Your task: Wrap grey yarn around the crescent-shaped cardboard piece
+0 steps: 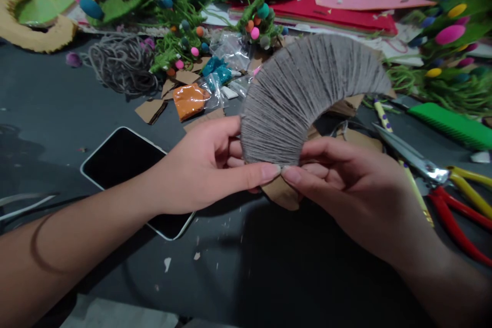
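A curved cardboard piece wrapped closely in grey yarn (292,97) is raised over the dark table. Its lower end is pinched between my left hand (215,164), thumb on top and fingers behind, and my right hand (338,179). Both thumb tips meet at the edge of the wrapping. Below them a bare brown cardboard end (282,193) sticks out. The upper end of the curve points right. Beneath my left forearm lies a black phone with a white edge (123,156).
Scissors (418,156), red-handled pliers (461,220) and a green comb (453,123) lie at the right. Grey yarn (119,64), an orange packet (190,101) and cardboard scraps sit behind. Green yarn pieces with colored eggs and a tan ring (38,38) line the back.
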The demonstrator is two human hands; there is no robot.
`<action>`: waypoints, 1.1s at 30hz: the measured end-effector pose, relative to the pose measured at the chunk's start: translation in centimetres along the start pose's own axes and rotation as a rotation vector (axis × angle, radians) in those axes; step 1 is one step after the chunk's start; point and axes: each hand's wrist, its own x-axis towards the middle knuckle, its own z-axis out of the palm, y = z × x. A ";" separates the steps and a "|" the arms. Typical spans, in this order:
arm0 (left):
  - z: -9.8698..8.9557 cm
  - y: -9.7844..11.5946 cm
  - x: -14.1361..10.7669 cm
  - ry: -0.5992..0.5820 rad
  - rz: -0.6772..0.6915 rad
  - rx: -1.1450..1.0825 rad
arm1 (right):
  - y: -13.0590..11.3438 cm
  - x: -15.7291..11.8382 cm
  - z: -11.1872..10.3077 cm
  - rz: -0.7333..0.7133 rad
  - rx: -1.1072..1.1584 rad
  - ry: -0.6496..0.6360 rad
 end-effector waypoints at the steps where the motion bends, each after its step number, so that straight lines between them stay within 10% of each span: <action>1: 0.0 0.0 0.0 0.002 0.001 0.003 | 0.0 0.0 0.0 -0.001 0.002 0.002; 33: 0.0 0.0 -0.4 -0.018 -0.054 -0.025 | 0.0 0.0 0.2 0.071 0.063 -0.040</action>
